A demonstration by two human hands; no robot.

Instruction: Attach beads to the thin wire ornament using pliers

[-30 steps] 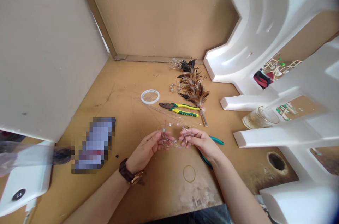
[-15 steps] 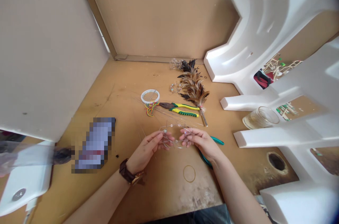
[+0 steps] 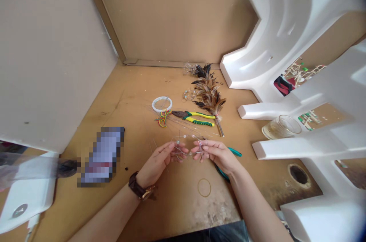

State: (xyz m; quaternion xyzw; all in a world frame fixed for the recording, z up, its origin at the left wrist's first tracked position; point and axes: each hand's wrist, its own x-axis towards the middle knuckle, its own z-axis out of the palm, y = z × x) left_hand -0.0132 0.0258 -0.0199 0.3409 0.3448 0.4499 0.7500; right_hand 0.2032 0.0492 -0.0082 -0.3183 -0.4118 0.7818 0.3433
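Between my hands is a ring of thin wire with small clear beads point(image 3: 185, 136), held a little above the table. My left hand point(image 3: 165, 155) pinches its left side between thumb and fingers, close to a pale bluish bead. On the right side my right hand point(image 3: 215, 153) grips the same beaded wire, near a pinkish bead. Loose wire ends stick out around the fingers. Under my right hand lies a teal-handled tool point(image 3: 235, 152), mostly covered by the hand and wrist. A thin rubber band point(image 3: 204, 188) rests on the table below the hands.
Beyond the hands lie yellow-green pliers point(image 3: 197, 118), a white ring point(image 3: 162, 104) with coloured threads, a feather duster point(image 3: 208, 91) and another beaded wire piece point(image 3: 189, 94). A blurred-out phone point(image 3: 103, 157) is at left. A glass point(image 3: 281, 127) stands among white moulded supports point(image 3: 268, 111) at right.
Both hands stay almost in place around the beaded wire ring. The fingers of my right hand have shifted slightly on the wire. The things on the table have not moved.
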